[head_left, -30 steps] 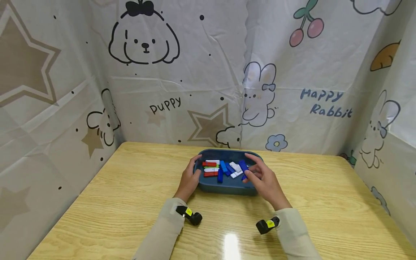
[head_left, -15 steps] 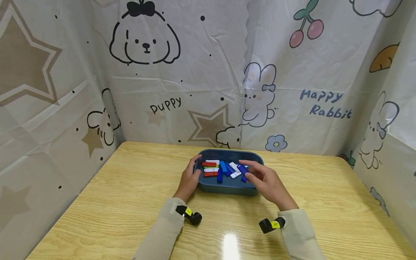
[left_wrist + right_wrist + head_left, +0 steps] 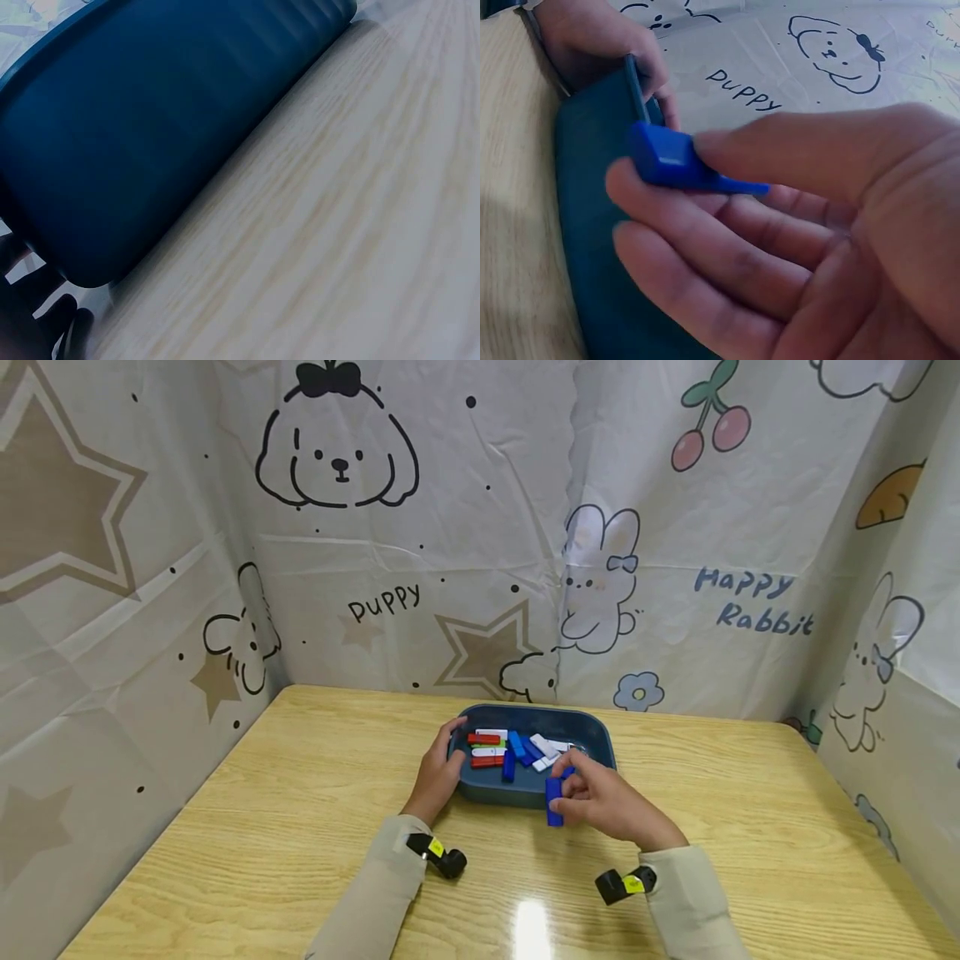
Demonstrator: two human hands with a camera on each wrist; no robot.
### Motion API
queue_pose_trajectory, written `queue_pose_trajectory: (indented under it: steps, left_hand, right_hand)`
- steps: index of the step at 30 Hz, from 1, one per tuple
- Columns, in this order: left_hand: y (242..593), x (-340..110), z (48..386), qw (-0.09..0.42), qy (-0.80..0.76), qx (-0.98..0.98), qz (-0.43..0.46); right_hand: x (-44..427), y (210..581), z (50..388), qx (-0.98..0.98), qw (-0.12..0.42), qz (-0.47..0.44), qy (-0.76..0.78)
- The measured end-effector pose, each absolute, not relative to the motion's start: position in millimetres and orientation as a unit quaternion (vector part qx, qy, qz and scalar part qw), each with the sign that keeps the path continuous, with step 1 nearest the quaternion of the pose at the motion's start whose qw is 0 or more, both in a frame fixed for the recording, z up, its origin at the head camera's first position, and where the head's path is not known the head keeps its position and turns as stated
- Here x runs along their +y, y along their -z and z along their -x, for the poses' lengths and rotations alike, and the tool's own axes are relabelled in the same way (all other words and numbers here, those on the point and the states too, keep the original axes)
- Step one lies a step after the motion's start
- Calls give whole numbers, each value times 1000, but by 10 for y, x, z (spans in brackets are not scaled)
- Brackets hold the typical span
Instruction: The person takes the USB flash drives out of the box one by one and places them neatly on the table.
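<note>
The left hand (image 3: 435, 774) grips the tray (image 3: 495, 794) by one end, probably to steady it. The right hand (image 3: 611, 803) pinches a blue piece (image 3: 553, 790) thumb-to-finger, seemingly for control.

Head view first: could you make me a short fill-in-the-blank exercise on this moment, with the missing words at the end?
The right hand pinches a small piece coloured ____.
The left hand holds the bin at its ____ (left or right) end.
On the cloth behind, "Happy" is printed above "____".

Missing words: blue; left; Rabbit.
</note>
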State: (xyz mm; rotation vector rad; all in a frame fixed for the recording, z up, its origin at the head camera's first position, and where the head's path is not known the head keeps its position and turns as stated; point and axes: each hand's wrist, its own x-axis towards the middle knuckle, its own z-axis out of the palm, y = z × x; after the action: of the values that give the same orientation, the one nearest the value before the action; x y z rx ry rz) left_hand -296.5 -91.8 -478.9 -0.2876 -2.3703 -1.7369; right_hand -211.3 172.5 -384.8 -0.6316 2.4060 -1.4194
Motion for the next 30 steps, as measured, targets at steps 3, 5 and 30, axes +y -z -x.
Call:
queue_pose_trajectory:
  steps: [3, 5, 30]
  left_hand:
    - [4794, -925, 2961, 95, 581, -802, 97]
    - [4794, -927, 2961, 96, 579, -804, 97]
    - [4744, -914, 2937, 90, 583, -802, 89]
  right_hand:
    - [1719, 3872, 2103, 822, 180, 229, 489]
    - [1717, 3886, 2097, 816, 213, 238, 482]
    - [1680, 4057, 2158, 858, 245, 227, 390]
